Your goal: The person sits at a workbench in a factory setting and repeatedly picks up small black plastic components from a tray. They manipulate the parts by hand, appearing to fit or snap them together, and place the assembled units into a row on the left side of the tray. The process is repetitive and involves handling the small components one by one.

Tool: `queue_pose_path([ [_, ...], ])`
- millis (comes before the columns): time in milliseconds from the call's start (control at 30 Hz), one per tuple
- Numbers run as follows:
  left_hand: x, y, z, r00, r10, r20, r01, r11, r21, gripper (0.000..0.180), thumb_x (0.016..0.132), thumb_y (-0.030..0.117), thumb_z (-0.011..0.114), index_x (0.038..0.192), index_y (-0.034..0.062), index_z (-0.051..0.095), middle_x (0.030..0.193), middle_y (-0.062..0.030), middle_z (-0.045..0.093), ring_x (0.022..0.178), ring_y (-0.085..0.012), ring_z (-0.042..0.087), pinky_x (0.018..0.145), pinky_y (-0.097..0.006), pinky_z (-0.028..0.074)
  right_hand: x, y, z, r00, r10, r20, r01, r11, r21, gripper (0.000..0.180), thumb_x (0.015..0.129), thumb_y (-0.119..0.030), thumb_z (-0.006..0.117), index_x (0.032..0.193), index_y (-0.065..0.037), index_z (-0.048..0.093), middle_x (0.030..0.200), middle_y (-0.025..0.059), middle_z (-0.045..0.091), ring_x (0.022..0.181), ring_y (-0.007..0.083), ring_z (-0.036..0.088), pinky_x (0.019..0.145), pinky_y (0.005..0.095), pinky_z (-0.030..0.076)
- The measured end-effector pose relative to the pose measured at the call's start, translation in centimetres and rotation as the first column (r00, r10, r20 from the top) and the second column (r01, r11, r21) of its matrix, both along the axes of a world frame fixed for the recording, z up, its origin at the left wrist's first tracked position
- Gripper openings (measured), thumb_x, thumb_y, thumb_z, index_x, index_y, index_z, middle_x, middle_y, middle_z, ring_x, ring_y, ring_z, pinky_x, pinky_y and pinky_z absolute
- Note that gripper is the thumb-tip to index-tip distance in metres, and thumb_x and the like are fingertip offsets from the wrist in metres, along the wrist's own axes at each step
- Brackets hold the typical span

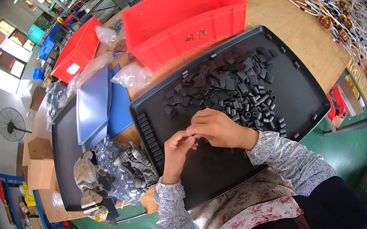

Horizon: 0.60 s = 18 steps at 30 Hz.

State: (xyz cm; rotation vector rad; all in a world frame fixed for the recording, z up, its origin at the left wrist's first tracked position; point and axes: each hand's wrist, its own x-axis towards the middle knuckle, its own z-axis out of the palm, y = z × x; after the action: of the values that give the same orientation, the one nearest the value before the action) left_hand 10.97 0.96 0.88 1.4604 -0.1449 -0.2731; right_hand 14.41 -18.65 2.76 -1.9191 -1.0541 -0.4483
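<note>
Over a large black tray [212, 176], my left hand [177, 152] and my right hand [218, 129] meet with fingertips pinched together. Whatever lies between the fingers is too small and covered to make out. Just beyond my right hand, a pile of short black tubes [254, 111] lies in the tray. Flat black rectangular pieces [217, 83] are heaped behind them. Along the tray's left side, several black pieces stand in a neat row [149, 136], close to my left hand.
A large red bin [191, 42] stands behind the tray, with a second red bin [79, 49] farther left. Blue folders [96, 101], clear plastic bags [122, 166] and worn gloves [87, 176] lie to the left. Bundles of wires [339, 15] cover the table's far right.
</note>
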Motion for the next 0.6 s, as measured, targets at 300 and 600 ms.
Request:
queue_pose_path([
  [300,3.3,2.4,2.0,0.965,0.213,0.154,-0.235,0.961,0.142,0.025,0.096,0.007,0.062,0.119,0.0002,0.066,0.097,-0.0060,0.069,0.080,-0.0106,0.062,0.074,-0.024,0.051,-0.8,0.0,1.0,0.948,-0.093,0.303,0.147,0.976,-0.161,0.036,0.066,-0.005,0.066,0.102,-0.006,0.060,0.103,0.0047,0.059,0.105,0.0220,0.055,0.093,0.0363,0.044],
  [600,12.3,10.5,0.1,0.742,-0.172,0.648,-0.546,0.408,0.732,0.039,0.075,-0.008,0.065,0.107,0.0116,0.073,0.100,-0.0105,0.070,0.093,-0.0336,0.063,0.084,-0.043,0.050,-0.7,-0.4,-0.2,0.972,0.225,0.070,-0.191,0.925,-0.328,0.021,0.074,-0.025,0.076,0.081,-0.009,0.063,0.087,0.0025,0.056,0.097,0.0204,0.055,0.090,0.0345,0.044],
])
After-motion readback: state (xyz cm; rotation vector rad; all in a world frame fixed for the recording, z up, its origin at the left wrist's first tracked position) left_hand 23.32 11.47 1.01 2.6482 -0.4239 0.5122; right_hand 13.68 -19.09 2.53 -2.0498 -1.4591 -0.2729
